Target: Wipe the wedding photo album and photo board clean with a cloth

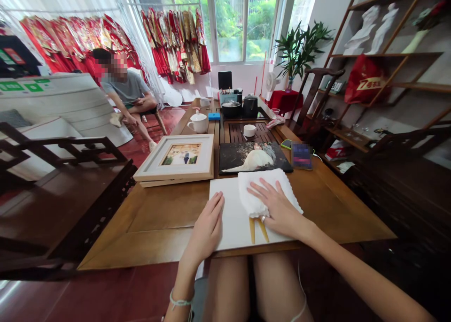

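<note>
A white flat board (229, 218) lies at the table's front edge, before my lap. On it, toward the right, is a folded white cloth (282, 183) with a wavy edge. My right hand (273, 202) lies flat on the cloth, fingers spread. Below the cloth show two tapered yellow shapes (256, 230); whether they are printed or loose pieces, I cannot tell. Along the board's left edge rests my left hand (210, 226), its fingers stretched out and holding nothing.
Left of the board, framed wedding pictures (181, 155) are stacked. Beyond the board lies a dark photo panel (253, 157), with a phone (301, 155) beside it. A white lidded cup (198, 122), a small bowl (250, 130) and a kettle (250, 106) stand farther back. Another person (128, 89) sits at left.
</note>
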### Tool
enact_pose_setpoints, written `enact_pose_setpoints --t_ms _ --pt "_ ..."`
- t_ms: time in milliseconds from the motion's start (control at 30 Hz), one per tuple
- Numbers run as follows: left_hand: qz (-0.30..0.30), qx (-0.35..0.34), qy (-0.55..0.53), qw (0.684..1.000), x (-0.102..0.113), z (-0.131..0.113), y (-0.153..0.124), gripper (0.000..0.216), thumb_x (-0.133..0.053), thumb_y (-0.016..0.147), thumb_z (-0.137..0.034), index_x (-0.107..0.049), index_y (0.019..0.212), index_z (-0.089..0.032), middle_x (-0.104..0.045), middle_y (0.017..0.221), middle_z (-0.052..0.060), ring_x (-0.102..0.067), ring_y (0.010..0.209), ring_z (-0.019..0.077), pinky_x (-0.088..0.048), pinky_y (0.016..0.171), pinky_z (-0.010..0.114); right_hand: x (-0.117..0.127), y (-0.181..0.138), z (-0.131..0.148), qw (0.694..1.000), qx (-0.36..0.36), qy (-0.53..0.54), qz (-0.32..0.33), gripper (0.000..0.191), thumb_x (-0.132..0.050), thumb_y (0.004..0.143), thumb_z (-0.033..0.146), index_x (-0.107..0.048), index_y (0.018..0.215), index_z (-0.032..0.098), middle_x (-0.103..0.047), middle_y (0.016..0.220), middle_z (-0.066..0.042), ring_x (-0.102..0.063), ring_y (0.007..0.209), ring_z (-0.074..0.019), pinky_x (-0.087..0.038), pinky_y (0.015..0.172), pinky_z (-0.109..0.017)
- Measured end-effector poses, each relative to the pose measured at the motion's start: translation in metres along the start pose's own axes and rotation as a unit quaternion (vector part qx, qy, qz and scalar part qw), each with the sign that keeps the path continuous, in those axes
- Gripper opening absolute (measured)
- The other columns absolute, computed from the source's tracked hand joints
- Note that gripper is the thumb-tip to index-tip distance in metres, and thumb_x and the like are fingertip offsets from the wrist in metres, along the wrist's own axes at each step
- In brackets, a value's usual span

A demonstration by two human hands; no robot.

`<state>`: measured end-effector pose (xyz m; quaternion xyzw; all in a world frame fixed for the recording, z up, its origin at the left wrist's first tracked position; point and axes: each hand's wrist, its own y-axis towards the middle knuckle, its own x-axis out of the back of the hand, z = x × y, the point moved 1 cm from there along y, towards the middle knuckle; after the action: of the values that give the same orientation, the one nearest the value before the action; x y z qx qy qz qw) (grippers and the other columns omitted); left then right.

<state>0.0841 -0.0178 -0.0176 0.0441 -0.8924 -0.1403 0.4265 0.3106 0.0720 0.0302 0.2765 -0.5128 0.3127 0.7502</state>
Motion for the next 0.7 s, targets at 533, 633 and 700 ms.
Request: enact_pose_setpoints --t_ms 533,633,700 --pt "0.000 0.003 0.000 1.000 0.000 -0.001 0.000 0.048 -0.030 0.099 -0.020 -0.039 0.147 -0.022 -0.034 0.157 0.009 -0.029 0.146 0.0217 -0.026 0.121 0.047 0.012 -0.040 0.006 0.997 0.034 -0.007 0.062 0.095 -0.045 0.058 0.006 -0.033 0.150 0.027 -0.025 0.159 -0.001 -0.008 0.149 -0.0263 -0.010 0.116 -0.062" --pt "-0.006 -0.005 -0.001 1.000 0.000 0.000 0.000 0.049 -0.030 0.099 -0.019 -0.038 0.147 -0.023 -0.035 0.156 0.008 -0.029 0.146 0.0212 -0.026 0.121 0.046 0.013 -0.019 -0.023 0.999 -0.028 -0.017 0.018 0.088 -0.046 0.063 0.007 -0.036 0.149 0.025 -0.030 0.158 -0.004 -0.013 0.148 -0.0275 -0.012 0.115 -0.064" --pt "-0.007 -0.005 0.000 1.000 0.000 0.000 0.000 0.049 -0.030 0.099 -0.019 -0.038 0.147 -0.023 -0.035 0.156 0.008 -0.029 0.146 0.0213 -0.026 0.121 0.046 0.013 -0.011 -0.037 0.996 -0.075 -0.033 -0.019 0.082 -0.046 0.067 0.009 -0.038 0.148 0.024 -0.032 0.156 -0.006 -0.016 0.147 -0.0295 -0.013 0.114 -0.066"
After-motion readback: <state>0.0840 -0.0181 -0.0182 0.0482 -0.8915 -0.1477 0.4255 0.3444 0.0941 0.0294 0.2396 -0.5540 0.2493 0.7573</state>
